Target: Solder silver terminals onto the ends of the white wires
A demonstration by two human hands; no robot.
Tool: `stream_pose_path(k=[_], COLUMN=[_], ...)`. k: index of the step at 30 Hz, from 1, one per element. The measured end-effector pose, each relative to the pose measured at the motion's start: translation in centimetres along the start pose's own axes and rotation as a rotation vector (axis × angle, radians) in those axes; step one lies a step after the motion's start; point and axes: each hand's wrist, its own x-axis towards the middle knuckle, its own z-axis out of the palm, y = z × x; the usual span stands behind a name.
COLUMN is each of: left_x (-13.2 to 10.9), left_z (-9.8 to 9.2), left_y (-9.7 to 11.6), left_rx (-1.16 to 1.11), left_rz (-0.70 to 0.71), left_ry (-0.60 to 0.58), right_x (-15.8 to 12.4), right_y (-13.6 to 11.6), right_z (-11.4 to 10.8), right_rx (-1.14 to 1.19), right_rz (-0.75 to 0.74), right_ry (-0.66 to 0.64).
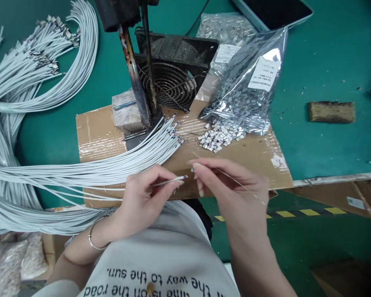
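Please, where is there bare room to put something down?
On the right, nearly bare green table between the dark-screened device and brown block; also, cardboard right of the loose metal pieces. Crowded: the left, under white cables, and the middle, with fan and plastic bags.

A thin white cable [177, 179] lies pinched in the left fingers [165, 192], tip protruding; a small silvery metal piece [193, 169] sits at the right fingertips [199, 168], a fine pale wire [238, 182] slanting past them.

Passage existed over the green tabletop [315, 148], between the silvery bag [244, 86] and brown block [332, 112]. Forward reach was obstructed — fan [176, 80], connector pile [219, 137], upright metal post [133, 74]; white cables [126, 165] barred the left side.
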Motion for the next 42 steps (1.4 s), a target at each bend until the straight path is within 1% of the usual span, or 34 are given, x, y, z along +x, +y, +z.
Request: stream_pose_path(k=[2,3,4,5,6,7,9,10,11,13,16,19,23,28,34,42], left_x=[-0.2,-0.1,-0.1,0.1,0.2,0.3,0.6,0.6,0.7,0.7,0.7,0.8,1.0,1.1,0.8,0.3], left_z=[0.2,0.2,0.2,0.1,-0.1,-0.3,-0.6,-0.7,-0.8,-0.9,-0.7,-0.6,-0.4,-0.2,0.0,0.3], left_y=[0.0,0.0,-0.1,-0.2,-0.3,-0.4,-0.7,-0.8,-0.8,-0.8,-0.7,-0.4,-0.1,0.0,-0.1,-0.5], left_rx=[0.202,0.261,0.283,0.262,0.198,0.094,-0.178,-0.304,-0.402,-0.505,-0.538,-0.506,-0.451,-0.427,-0.389,-0.322], left_rz=[0.222,0.290,0.301,0.251,0.152,0.024,-0.220,-0.303,-0.354,-0.388,-0.366,-0.341,-0.309,-0.281,-0.250,-0.216], left_ry=[-0.071,-0.126,-0.186,-0.238,-0.270,-0.281,-0.246,-0.208,-0.169,-0.109,-0.067,-0.051,-0.014,-0.003,0.026,0.075], right_x=[0.2,0.3,0.3,0.4,0.3,0.3,0.2,0.1,0.0,-0.2,-0.4,-0.4,-0.5,-0.5,-0.8,-0.8], right_y=[0.2,0.4,0.5,0.5,0.5,0.5,0.4,0.4,0.3,0.4,0.4,0.4,0.2,0.1,0.1,0.1], right_z=[-0.5,-0.8,-0.9,-1.0,-1.0,-0.9,-0.6,-0.4,-0.2,0.2,0.7,1.0,1.2,1.3,1.3,1.4], right_rx=[0.009,0.007,0.001,-0.005,-0.013,-0.016,-0.016,-0.013,-0.010,-0.003,0.001,0.009,0.024,0.039,-0.005,0.001], right_rz=[-0.005,-0.009,-0.010,-0.007,0.001,0.011,0.030,0.033,0.032,0.014,-0.014,-0.028,-0.043,-0.033,-0.053,-0.054], right_ry=[0.073,0.089,0.096,0.097,0.092,0.083,0.046,0.018,-0.013,-0.077,-0.142,-0.159,-0.158,-0.144,-0.134,-0.108])
